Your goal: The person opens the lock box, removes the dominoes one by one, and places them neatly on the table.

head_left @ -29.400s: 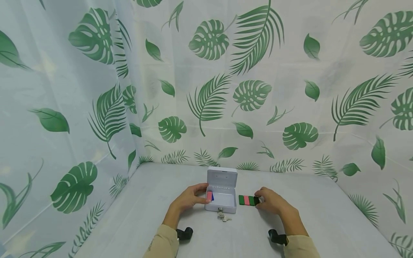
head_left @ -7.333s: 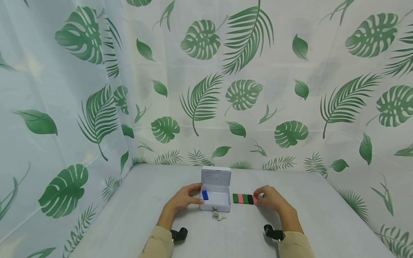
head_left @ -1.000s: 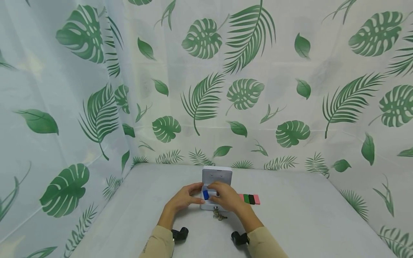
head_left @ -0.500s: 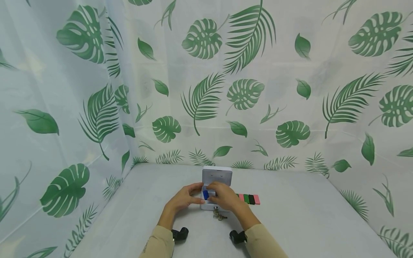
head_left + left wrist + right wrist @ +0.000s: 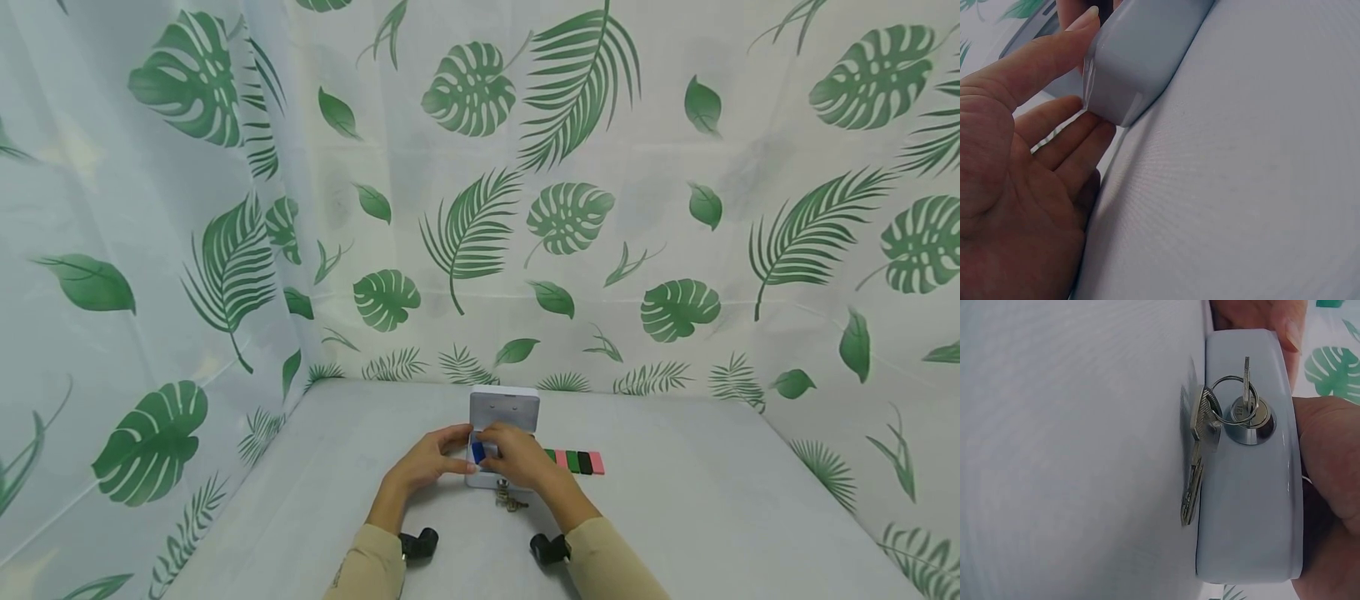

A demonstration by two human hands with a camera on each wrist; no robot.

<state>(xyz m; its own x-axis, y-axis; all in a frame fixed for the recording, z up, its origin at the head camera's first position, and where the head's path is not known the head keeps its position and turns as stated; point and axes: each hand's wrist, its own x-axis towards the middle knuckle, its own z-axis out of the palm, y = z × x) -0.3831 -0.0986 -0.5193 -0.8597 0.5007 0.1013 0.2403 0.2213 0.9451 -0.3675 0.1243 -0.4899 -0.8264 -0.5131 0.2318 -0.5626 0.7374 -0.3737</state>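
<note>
A small white cash box [image 5: 487,481] stands with its lid raised on the table. My left hand [image 5: 429,457] holds its left side; in the left wrist view the thumb [image 5: 1041,59] lies at the rim and the fingers touch the side wall. A small blue rectangular block [image 5: 478,452] is inside, at the left. My right hand [image 5: 522,457] reaches into the box, fingers bent, thumb and fingertips beside the blue block; whether they grip it is unclear. The right wrist view shows the lock [image 5: 1252,422] on the front wall with keys [image 5: 1194,475] hanging from it.
Right of the box lies a row of flat blocks: green, pink [image 5: 561,460], green, black [image 5: 584,463] and pink [image 5: 597,463]. My right forearm crosses in front of the box's right part. A leaf-patterned curtain [image 5: 480,167] stands behind the white table [image 5: 712,500].
Since 29 seconds ago a pink block has left the box and a pink one now ends the row. My right hand moved from the row into the box, lately shifting slightly left.
</note>
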